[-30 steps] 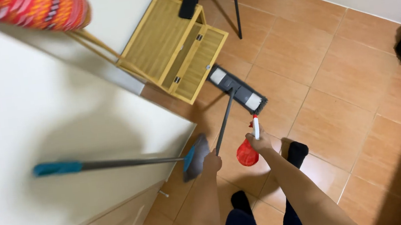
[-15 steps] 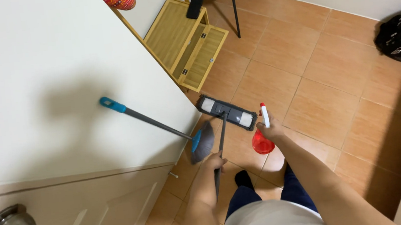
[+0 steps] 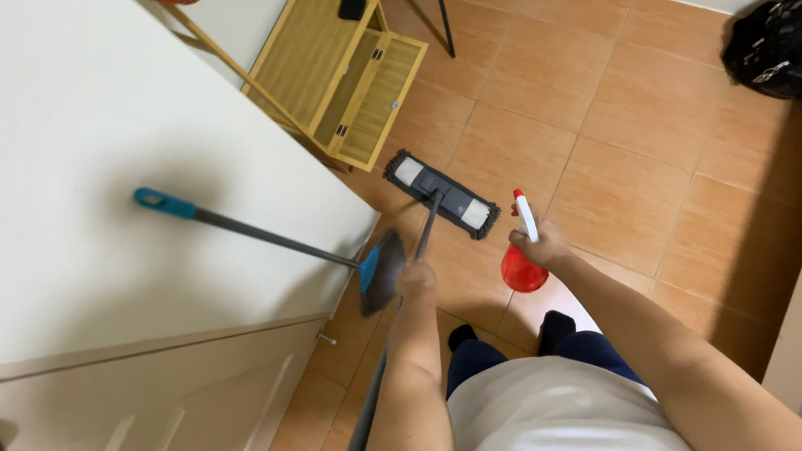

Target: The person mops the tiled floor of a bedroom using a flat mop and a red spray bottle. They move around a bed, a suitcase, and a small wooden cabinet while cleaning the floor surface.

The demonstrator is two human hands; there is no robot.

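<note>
While the left hand (image 3: 417, 280) is closed round the flat mop (image 3: 443, 193) pole and the right hand (image 3: 546, 244) clasps a red spray bottle (image 3: 523, 260), both look light. The stiff pole steers best gripped mid-shaft; the mop head lies flat on the tiled floor (image 3: 635, 158) ahead, beyond the feet.

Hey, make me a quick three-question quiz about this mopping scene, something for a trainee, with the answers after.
1. True or false: the right hand holds a red spray bottle.
2. What does the left hand grip? A) flat mop B) dustpan C) black bag
3. What does the dustpan's long handle lean against?

Key
1. True.
2. A; it grips the mop's pole.
3. The white door.
</note>
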